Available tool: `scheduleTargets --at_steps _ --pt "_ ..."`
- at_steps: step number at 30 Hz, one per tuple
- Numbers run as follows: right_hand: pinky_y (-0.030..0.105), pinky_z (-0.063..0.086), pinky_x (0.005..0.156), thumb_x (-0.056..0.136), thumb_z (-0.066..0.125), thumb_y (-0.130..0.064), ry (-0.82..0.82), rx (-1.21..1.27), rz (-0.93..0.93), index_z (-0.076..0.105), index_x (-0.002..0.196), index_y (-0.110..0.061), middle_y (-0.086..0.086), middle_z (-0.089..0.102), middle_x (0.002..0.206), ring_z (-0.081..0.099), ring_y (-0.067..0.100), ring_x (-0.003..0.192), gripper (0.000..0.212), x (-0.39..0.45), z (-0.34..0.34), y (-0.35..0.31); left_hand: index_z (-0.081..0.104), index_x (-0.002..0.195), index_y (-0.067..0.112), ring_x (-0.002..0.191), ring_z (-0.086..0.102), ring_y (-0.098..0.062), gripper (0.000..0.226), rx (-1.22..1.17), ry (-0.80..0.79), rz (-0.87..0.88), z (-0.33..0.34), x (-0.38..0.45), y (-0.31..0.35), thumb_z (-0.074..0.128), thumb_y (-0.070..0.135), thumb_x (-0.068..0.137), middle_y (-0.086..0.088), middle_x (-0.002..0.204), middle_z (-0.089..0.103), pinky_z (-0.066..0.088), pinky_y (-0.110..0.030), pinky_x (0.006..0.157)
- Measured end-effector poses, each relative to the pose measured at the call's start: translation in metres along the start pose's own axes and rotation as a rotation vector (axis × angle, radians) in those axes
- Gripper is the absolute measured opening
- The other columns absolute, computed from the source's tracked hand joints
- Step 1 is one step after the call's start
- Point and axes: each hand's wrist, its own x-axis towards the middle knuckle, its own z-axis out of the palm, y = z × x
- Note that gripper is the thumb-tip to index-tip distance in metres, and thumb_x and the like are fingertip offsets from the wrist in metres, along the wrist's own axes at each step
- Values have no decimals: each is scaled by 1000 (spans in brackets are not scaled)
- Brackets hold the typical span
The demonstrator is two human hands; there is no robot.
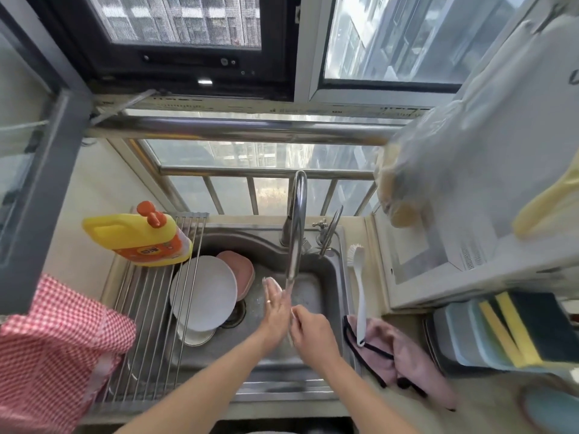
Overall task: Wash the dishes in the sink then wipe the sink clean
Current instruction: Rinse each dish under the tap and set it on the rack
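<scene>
Both of my hands are together under the spout of the steel faucet (296, 233), over the right part of the steel sink (282, 393). My left hand (275, 306) is flat with its fingers stretched out and wet, a ring on one finger. My right hand (310, 330) is curled against its palm, with nothing visible in it. A large white plate (203, 292) leans in the left of the sink over a pink dish (242, 270) and a small white bowl (197, 336). The drain (236, 314) shows beside the plate.
A roll-up steel rack (147, 324) covers the sink's left side, carrying a yellow detergent bottle (138, 239). A red checked cloth (53, 346) hangs at the left. On the right counter lie a white dish brush (360, 286), a pink cloth (407, 355) and stacked sponges (517, 330).
</scene>
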Motion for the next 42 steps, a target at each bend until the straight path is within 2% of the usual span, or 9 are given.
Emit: scheduleTargets --at_steps 4,9,11,14,23,30,33,38,42 --pt "22 33 50 103 52 -24 16 71 4 55 81 -16 -3 63 66 49 11 54 24 -2 2 1 -23 157 23 152 -20 -13 81 259 -128 245 1 -14 -21 19 64 101 6 165 -24 -6 -43 126" --pt "31 35 51 99 53 -14 -56 72 0 45 76 -22 -8 49 59 43 12 51 26 -10 1 -5 -11 158 15 154 -12 -16 70 190 46 111 -16 -1 10 19 50 106 -1 167 -16 -8 -30 120" --pt "25 36 50 100 55 -16 -10 146 67 50 77 -22 -8 53 59 49 11 53 25 -8 0 -8 -14 158 13 153 -19 -15 63 260 6 269 -5 -16 7 17 38 110 0 166 -21 -11 -33 122" --pt "20 43 56 99 58 -16 36 261 166 60 81 -22 -9 63 64 60 6 62 20 -7 -2 -5 -20 157 23 148 -30 -8 74 386 -127 439 2 -20 -27 10 61 101 8 162 -31 -11 -44 125" --pt "27 47 63 95 61 -19 10 462 290 66 86 -23 -1 65 72 56 4 66 10 -18 3 -7 -11 158 19 152 -23 -15 56 569 -71 444 -14 10 -11 16 33 110 13 157 -21 -13 -29 122" --pt "55 53 72 87 64 -33 27 679 483 60 86 -10 18 61 78 55 18 71 23 -16 19 6 -17 158 24 150 -25 -7 58 838 -69 625 -20 -14 -67 13 32 109 7 165 -24 -2 -38 126" --pt "42 47 68 90 61 -13 76 798 524 61 83 -7 2 59 66 53 16 67 9 -15 13 -2 -15 157 39 150 -23 -4 56 762 -120 631 -29 -26 -79 16 36 111 14 165 -22 -8 -36 123" --pt "35 59 74 96 56 1 132 1011 638 62 102 8 18 74 87 70 24 79 11 -12 13 0 -10 149 62 150 -20 1 52 713 -96 537 -39 -24 -87 -1 66 98 21 165 -13 -8 -32 123" --pt "26 60 70 100 54 0 179 1095 690 63 102 4 16 77 95 75 23 89 10 -13 12 6 13 156 48 151 -13 -2 49 582 -43 327 -43 -13 -87 12 51 107 18 167 -2 -4 -36 125"
